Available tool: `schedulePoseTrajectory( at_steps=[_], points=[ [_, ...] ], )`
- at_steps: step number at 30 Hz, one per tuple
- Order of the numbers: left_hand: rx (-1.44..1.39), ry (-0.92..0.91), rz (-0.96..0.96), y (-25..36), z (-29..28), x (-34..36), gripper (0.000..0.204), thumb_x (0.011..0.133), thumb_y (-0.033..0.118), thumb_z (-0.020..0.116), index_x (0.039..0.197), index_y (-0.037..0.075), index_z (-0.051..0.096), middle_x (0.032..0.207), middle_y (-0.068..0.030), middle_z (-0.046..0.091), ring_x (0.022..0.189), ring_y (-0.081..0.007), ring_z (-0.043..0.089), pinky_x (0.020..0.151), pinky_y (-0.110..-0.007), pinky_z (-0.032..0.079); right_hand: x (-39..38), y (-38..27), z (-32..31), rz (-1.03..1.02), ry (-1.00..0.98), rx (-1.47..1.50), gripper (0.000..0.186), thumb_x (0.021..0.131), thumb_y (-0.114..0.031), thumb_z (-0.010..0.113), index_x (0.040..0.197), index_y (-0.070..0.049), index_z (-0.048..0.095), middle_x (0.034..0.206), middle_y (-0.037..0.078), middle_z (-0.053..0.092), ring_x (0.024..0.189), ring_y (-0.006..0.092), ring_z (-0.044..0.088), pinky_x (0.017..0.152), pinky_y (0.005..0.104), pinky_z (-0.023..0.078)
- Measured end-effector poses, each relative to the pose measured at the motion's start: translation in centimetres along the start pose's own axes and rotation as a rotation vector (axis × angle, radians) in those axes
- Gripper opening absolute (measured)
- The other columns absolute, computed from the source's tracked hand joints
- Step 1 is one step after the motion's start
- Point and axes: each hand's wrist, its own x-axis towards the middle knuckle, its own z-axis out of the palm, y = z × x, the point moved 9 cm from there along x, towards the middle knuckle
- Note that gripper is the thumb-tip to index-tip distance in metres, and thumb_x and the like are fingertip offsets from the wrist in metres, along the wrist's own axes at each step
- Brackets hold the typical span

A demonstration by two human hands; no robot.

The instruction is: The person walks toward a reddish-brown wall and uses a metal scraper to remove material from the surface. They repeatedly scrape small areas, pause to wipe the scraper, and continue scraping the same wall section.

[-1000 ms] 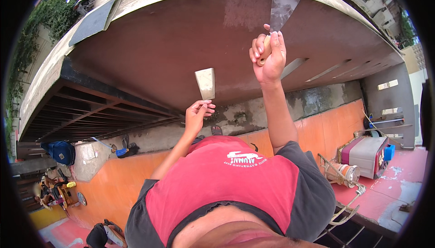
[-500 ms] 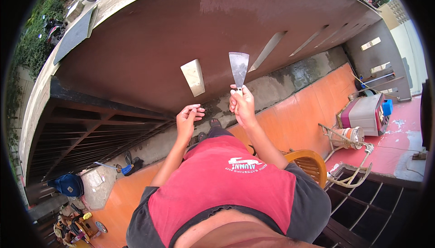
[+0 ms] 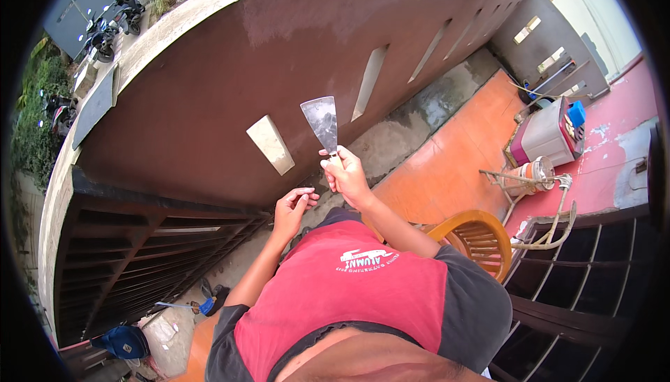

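Observation:
My right hand [image 3: 344, 177] grips the handle of a metal putty knife [image 3: 321, 120], its broad blade pointing up toward the brown-painted wall [image 3: 202, 110]. My left hand [image 3: 292, 211], lower and to the left, has its fingers curled and drawn together; anything between them is too small to make out. It is apart from the knife. A pale rectangular opening [image 3: 269, 145] shows in the wall up and left of the blade, with narrower slots to the right.
Dark metal gate [image 3: 132, 249] at left; wooden chair [image 3: 488, 232] beside me at right. Farther right are a grey-and-maroon appliance [image 3: 537, 141], a bucket [image 3: 534, 176] with bamboo poles and barred windows [image 3: 586, 291]. A blue bag [image 3: 122, 340] lies lower left; motorbikes [image 3: 105, 36] stand beyond the wall.
The putty knife in my right hand came down from high up to chest level, nearer my left hand. The view has turned, showing more of the walkway and chair at right.

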Motion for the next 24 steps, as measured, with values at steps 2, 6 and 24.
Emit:
schedulePoseTrajectory(
  at_steps=[2,6,24],
  points=[
    [-0.004,0.004,0.018,0.8,0.6,0.4,0.025,0.105,0.011,0.054,0.121,-0.003,0.066,0.108,-0.0134,0.073,0.093,-0.0175,0.071,0.081,-0.03,0.056,-0.1,-0.8,0.3,-0.035,-0.038,-0.048,0.023,0.099,-0.009,0.062,0.121,-0.004,0.059,0.066,-0.003,0.052,0.05,0.0046,0.047,0.045,0.0217,0.038],
    [0.017,0.016,0.049,2.0,1.3,2.6,0.025,0.104,0.009,0.053,0.122,-0.003,0.066,0.108,-0.0144,0.073,0.093,-0.0186,0.071,0.081,-0.03,0.057,0.1,-3.2,-0.2,-0.06,-0.046,-0.113,0.024,0.098,-0.009,0.064,0.122,-0.004,0.061,0.066,-0.003,0.053,0.049,0.0043,0.048,0.045,0.0214,0.039],
    [-0.241,-0.032,0.216,3.7,13.5,13.0,0.049,0.098,0.018,0.066,0.14,-0.002,0.053,0.133,-0.0141,0.064,0.122,-0.0215,0.06,0.104,-0.038,0.049,2.1,-7.9,-12.0,-0.127,-0.214,-0.256,0.04,0.096,-0.009,0.066,0.134,-0.007,0.053,0.074,-0.003,0.054,0.056,0.003,0.049,0.049,0.0215,0.043]
  ],
)
